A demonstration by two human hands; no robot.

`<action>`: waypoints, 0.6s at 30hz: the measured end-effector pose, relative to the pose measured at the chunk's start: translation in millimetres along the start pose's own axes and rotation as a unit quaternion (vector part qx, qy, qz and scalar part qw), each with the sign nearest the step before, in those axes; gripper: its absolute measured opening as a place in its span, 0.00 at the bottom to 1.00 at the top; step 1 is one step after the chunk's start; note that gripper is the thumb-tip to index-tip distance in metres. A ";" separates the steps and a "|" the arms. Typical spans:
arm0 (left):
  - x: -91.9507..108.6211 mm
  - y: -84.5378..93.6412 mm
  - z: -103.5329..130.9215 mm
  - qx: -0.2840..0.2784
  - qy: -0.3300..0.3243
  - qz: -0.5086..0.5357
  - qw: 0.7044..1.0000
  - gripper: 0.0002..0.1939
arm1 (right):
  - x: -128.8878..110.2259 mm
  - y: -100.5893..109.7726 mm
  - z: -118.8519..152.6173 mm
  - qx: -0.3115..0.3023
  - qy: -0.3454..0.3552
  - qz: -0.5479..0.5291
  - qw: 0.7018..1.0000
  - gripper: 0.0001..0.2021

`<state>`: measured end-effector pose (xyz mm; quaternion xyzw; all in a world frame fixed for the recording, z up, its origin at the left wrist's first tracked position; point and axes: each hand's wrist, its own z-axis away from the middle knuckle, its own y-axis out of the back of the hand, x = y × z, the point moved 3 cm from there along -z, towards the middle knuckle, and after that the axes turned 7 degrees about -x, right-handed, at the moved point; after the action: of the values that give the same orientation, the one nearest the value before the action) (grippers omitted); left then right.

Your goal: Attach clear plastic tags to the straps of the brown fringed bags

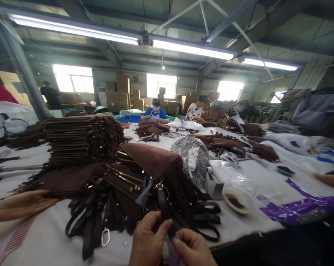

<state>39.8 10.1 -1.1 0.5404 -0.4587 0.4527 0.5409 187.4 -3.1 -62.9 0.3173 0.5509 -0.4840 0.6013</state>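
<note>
At the bottom centre, my left hand [148,238] pinches a dark brown strap [162,201] between thumb and fingers. Close beside it, my right hand [193,248] is closed on the lower part of the same strap, where a piece of thin clear plastic [171,253] hangs between my hands. A gold clasp [159,185] joins the strap's upper end to a brown fringed bag [152,159], which lies on top of a pile of similar bags. More looped straps spread around the pile, one with a gold ring [105,237].
At left, a co-worker's hand [23,205] reaches in above a pink comb [17,236]. Behind stands a tall stack of bags [67,142]. To the right are a silvery roll [179,147], a bowl with brown liquid [237,201] and purple plastic [299,203]. Several people sit across the table.
</note>
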 end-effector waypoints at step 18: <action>-8.5 -3.0 1.5 -0.012 0.038 0.068 0.997 0.10 | -12.7 -1.4 -7.4 -0.022 0.037 -0.017 0.999 0.25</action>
<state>41.3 8.7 -10.0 0.4833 -0.4791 0.5033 0.5326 184.4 6.2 -51.8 0.3127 0.5882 -0.4698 0.5792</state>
